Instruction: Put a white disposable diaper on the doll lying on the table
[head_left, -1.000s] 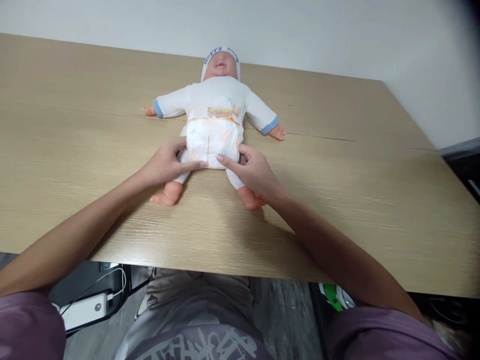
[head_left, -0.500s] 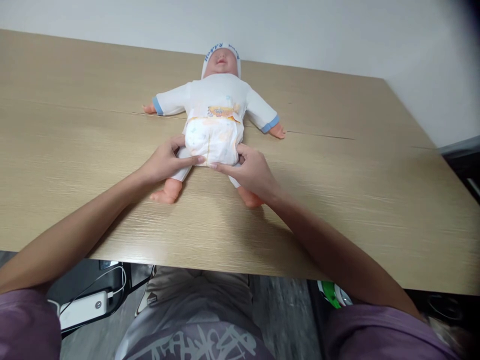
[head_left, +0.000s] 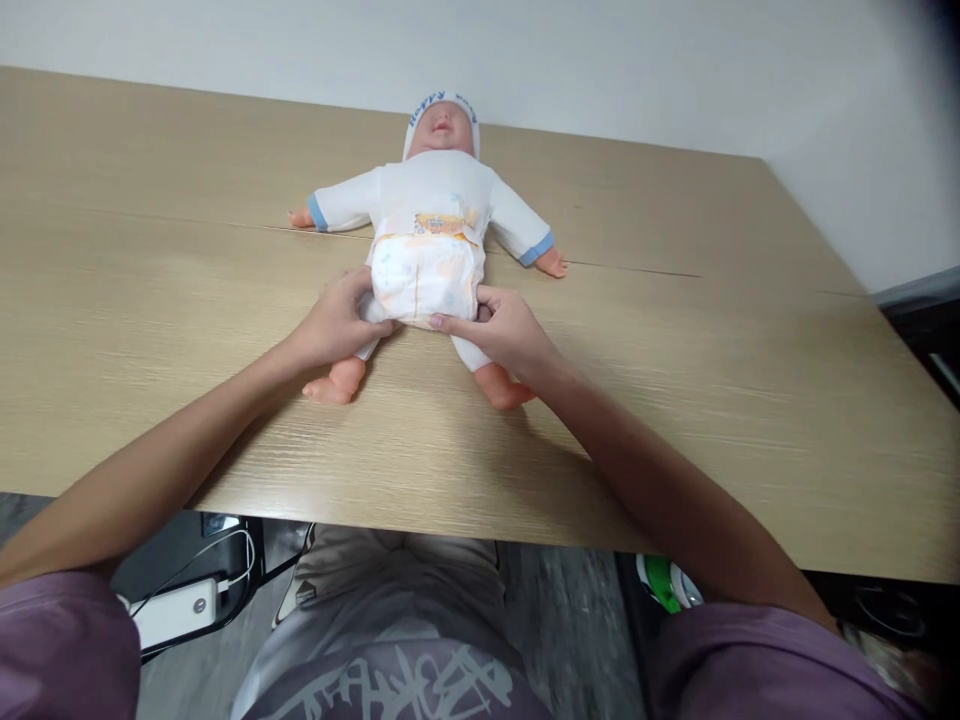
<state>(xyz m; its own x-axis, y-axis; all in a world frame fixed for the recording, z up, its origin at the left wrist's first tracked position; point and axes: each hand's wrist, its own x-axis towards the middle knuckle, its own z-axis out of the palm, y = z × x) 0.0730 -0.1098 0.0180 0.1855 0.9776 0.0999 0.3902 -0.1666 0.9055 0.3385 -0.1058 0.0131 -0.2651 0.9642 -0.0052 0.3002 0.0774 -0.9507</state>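
Observation:
A baby doll (head_left: pixel 427 185) in a white outfit with blue cuffs and a lettered white cap lies on its back, arms spread, feet toward me. Around its hips is a white diaper (head_left: pixel 427 280) with an orange printed band at the waist. My left hand (head_left: pixel 341 318) is closed at the diaper's left leg edge, thumb along its lower border. On the opposite side, my right hand (head_left: pixel 514 335) grips the other leg edge, its thumb pointing inward at the bottom. The fingertips tucked at both sides are partly hidden.
The doll lies on a wooden table (head_left: pixel 187 270) with a thin seam across it, against a pale wall (head_left: pixel 600 70). Below the front edge, a white power bank (head_left: pixel 176 612) with a cable rests on a black surface at left. A green and white object (head_left: pixel 667 583) is at lower right.
Both thumbs have drawn apart along the diaper's lower edge, the left one toward the left and the right one slightly rightward. The doll stays in place; the view shifts slightly.

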